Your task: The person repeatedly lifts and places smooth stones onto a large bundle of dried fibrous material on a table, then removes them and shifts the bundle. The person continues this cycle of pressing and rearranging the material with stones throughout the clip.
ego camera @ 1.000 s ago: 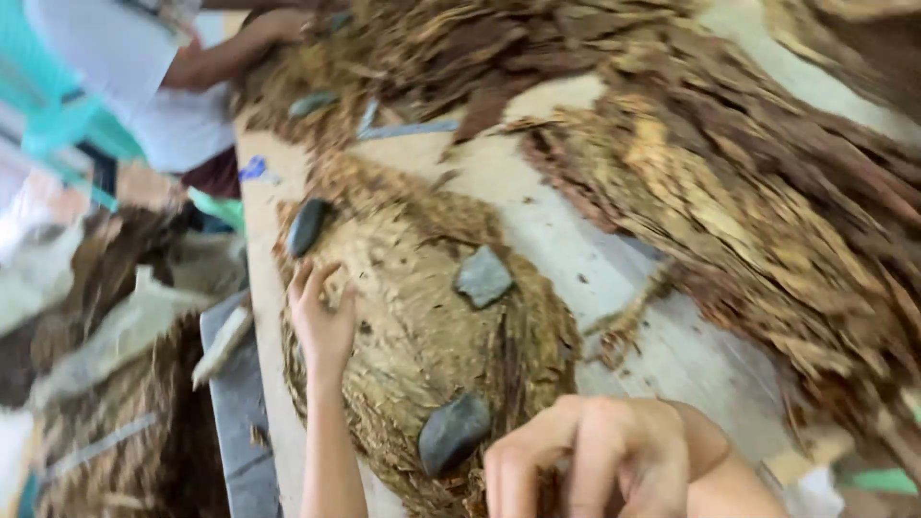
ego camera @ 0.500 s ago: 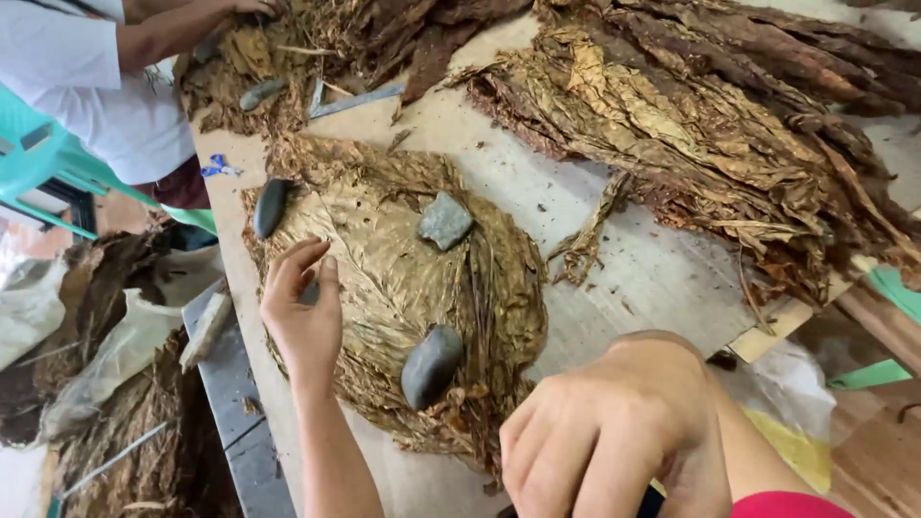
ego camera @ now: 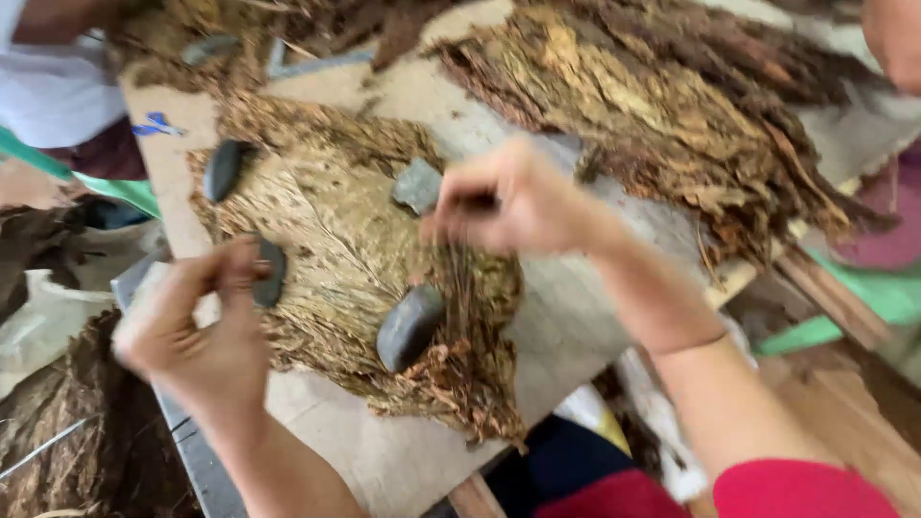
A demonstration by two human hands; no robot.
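— What are the hands gripping?

— The right hand (ego camera: 508,201) has its fingers drawn together, pinching thin dark stems that trail down onto the fan-shaped pile of dried leaves (ego camera: 336,259). The left hand (ego camera: 197,331) is blurred; its fingers curl loosely, the fingertips at a dark flat stone (ego camera: 270,272), but I cannot tell whether they actually clasp it.

— Where does the pile lie?

— On a pale board table (ego camera: 374,460), directly between the two hands. Three more stones weigh it down: a grey one (ego camera: 418,185) just beside the right hand, a dark oval one (ego camera: 410,327) near the pile's lower edge, and another (ego camera: 223,170) at the upper left.

— And around that?

— A much bigger heap of brown leaves (ego camera: 662,115) covers the table's far right side. At top left another person in a white shirt (ego camera: 58,91) stands at the table.
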